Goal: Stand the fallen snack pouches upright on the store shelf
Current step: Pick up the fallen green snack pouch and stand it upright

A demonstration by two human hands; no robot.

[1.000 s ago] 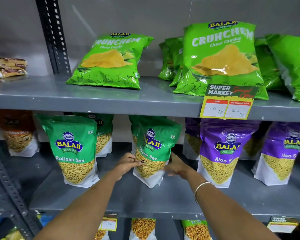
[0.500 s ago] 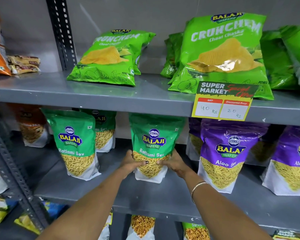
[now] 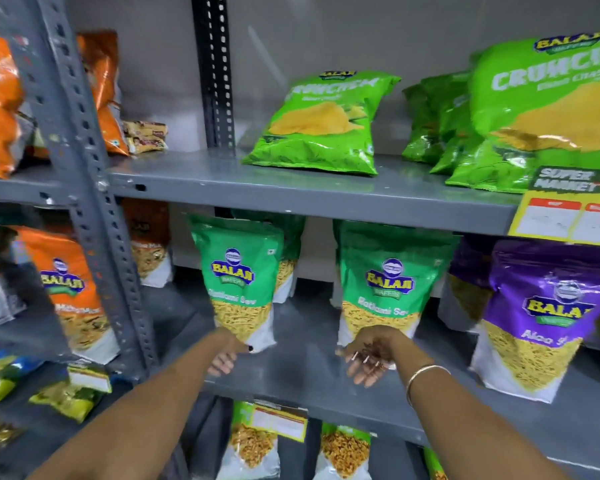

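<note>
Two green Ratlami Sev pouches stand upright on the middle shelf (image 3: 302, 372): the left pouch (image 3: 238, 282) and the right pouch (image 3: 385, 285). My left hand (image 3: 227, 355) hangs at the lower front of the left pouch, fingers loose, its thumb by the pouch's white base. My right hand (image 3: 369, 358) hovers palm up just in front of the right pouch's base, fingers spread and empty. A purple Aloo Sev pouch (image 3: 541, 313) stands upright to the right. More green pouches stand behind the front ones, partly hidden.
Green Crunchem chip bags (image 3: 319, 126) lean on the upper shelf. A yellow price tag (image 3: 568, 209) hangs from that shelf's edge. A perforated grey upright (image 3: 94, 188) divides off orange pouches (image 3: 70, 292) at left. More pouches sit on the shelf below.
Both hands have let go of the right green pouch, which stays standing, and dropped lower. The view has swung left, bringing the orange pouches in.
</note>
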